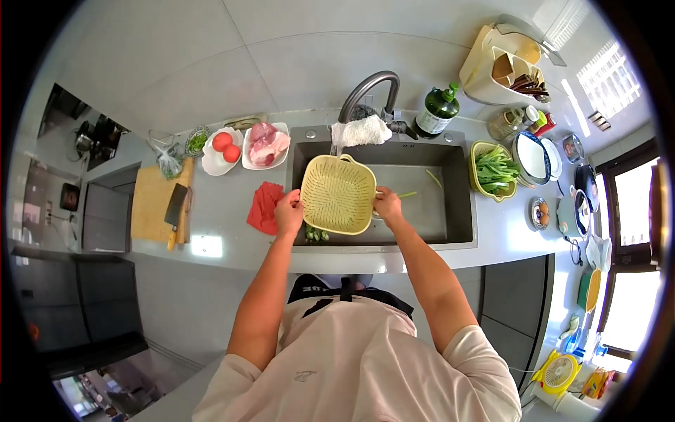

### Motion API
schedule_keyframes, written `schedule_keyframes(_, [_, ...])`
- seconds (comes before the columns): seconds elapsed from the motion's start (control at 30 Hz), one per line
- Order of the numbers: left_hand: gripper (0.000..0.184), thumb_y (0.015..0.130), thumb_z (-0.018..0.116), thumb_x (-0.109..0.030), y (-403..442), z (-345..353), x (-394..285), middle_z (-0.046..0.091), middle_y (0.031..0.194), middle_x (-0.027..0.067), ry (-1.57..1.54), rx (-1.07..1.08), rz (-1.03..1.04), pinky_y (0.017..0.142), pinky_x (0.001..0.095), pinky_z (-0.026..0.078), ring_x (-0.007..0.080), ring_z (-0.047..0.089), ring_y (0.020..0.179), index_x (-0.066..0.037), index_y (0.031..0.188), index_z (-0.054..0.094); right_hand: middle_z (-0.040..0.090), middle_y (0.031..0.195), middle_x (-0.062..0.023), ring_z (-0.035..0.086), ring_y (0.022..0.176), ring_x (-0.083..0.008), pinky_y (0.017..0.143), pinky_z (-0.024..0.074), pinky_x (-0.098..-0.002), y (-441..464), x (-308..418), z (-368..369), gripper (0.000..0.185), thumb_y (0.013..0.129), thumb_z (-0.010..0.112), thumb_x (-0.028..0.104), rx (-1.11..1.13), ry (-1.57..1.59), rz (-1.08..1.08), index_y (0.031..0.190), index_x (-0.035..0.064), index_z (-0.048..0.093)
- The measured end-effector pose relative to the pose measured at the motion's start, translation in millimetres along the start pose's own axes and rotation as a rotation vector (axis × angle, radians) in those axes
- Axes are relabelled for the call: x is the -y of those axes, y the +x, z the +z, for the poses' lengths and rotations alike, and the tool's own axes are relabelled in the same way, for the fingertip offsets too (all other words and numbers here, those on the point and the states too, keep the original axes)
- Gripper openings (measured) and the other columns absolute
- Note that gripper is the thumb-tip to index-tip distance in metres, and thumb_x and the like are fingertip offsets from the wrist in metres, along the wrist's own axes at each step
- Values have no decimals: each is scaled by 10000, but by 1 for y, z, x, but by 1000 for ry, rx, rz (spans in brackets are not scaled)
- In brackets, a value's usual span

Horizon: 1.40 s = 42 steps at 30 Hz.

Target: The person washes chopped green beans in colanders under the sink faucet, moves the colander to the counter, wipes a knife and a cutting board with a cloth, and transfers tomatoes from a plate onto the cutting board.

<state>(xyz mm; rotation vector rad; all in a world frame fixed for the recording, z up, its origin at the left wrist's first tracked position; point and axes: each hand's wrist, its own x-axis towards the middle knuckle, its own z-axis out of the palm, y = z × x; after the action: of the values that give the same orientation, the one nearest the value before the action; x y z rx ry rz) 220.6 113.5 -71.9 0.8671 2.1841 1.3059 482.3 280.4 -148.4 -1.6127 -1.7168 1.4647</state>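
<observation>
A pale yellow colander (339, 193) is held over the left part of the grey sink (460, 211). My left hand (288, 213) is closed on its left rim, and my right hand (386, 204) grips the rim on the right. No food shows inside the colander. Below its front edge, some green vegetable pieces (316, 234) peek out, partly hidden. A green stalk (434, 178) lies on the sink bottom. The curved faucet (370, 81) rises behind, with a white cloth (361, 131) by it. Beside my left hand lies a red cloth (266, 208) on the counter.
Leafy greens fill a yellow-green basket (475, 181) right of the sink. A green pump bottle (437, 111) stands behind. To the left are raw meat (266, 144), tomatoes (223, 143) and a cleaver (176, 205) on a wooden board (149, 200). Eggs (541, 212) sit far right.
</observation>
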Motion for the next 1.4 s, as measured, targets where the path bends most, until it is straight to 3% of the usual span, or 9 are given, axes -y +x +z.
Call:
schedule_keyframes(0.07, [378, 870, 657, 70, 3, -11, -9, 747, 990, 104, -20, 13, -47, 801, 295, 553, 168, 705, 874, -20, 1236, 686, 768, 1094, -104, 739, 948, -217, 822, 580, -351, -13, 40, -1, 451, 842, 720, 88, -32, -38, -27, 1289, 81, 660])
schedule_keyframes(0.27, [311, 841, 623, 110, 16, -22, -8, 718, 920, 82, 17, 34, 30, 762, 291, 545, 167, 687, 832, -3, 1126, 675, 769, 974, -95, 733, 932, -279, 859, 560, -381, -1, 50, 12, 327, 833, 715, 149, -122, -161, -22, 1157, 134, 683])
schedule_keyframes(0.4, [229, 803, 681, 84, 28, -22, 7, 696, 878, 44, 90, 82, 27, 763, 285, 539, 137, 666, 806, -30, 999, 650, 754, 906, -89, 726, 874, -291, 818, 561, -396, -4, 48, 16, 242, 812, 724, 155, -186, -278, -35, 1046, 126, 668])
schedule_keyframes(0.6, [170, 799, 693, 35, 40, -18, 29, 687, 794, 59, 111, 173, 53, 703, 318, 537, 170, 667, 732, -40, 944, 646, 743, 829, -69, 727, 810, -266, 767, 562, -381, -9, 37, 25, 219, 776, 774, 200, -328, -316, 22, 949, 115, 670])
schedule_keyframes(0.9, [128, 832, 676, 4, 50, -36, 20, 674, 831, 168, 111, 202, 268, 697, 395, 525, 346, 674, 771, -20, 950, 634, 712, 799, -141, 693, 767, -329, 741, 544, -412, -51, 62, 27, 184, 776, 749, 170, -417, -256, -60, 840, 52, 623])
schedule_keyframes(1.1, [158, 809, 627, 63, 42, -48, 11, 653, 882, 186, 105, 213, 396, 685, 444, 512, 381, 649, 793, -18, 944, 633, 675, 747, -162, 652, 708, -341, 696, 523, -410, -68, 61, 31, 197, 802, 750, 156, -491, -225, -162, 780, 42, 591])
schedule_keyframes(1.2, [151, 823, 618, 75, 45, -45, 9, 653, 878, 197, 40, 127, 584, 686, 441, 512, 390, 648, 793, -17, 942, 631, 654, 726, -160, 619, 672, -346, 658, 511, -406, -66, 60, 31, 196, 828, 747, 154, -558, -139, -233, 777, 39, 597])
schedule_keyframes(1.4, [120, 865, 631, 42, 45, -41, 9, 659, 844, 207, 48, 183, 439, 699, 452, 517, 411, 650, 794, -11, 971, 618, 670, 731, -144, 639, 652, -278, 651, 510, -378, -76, 65, 28, 149, 843, 722, 110, -534, -198, -188, 800, 33, 602])
